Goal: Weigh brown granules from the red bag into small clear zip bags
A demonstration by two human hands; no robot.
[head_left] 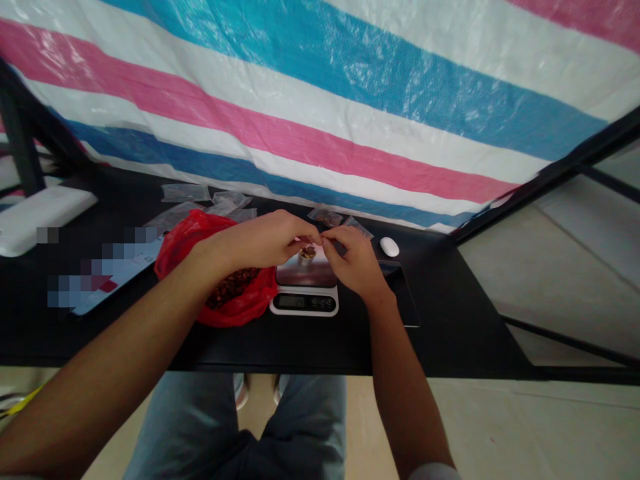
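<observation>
In the head view, the left hand [280, 235] and the right hand [354, 261] meet at the fingertips, over the back of the scale [321, 275]. I can't tell if the fingers pinch anything. The small cup [305, 261] stands on the scale, with brown and yellow bits in its top, just below the hands. The red bag [245, 312] sits open beside the scale, with dark brown bits inside. The white mouse [389, 247] is on the black surface [450, 300], near the right hand.
</observation>
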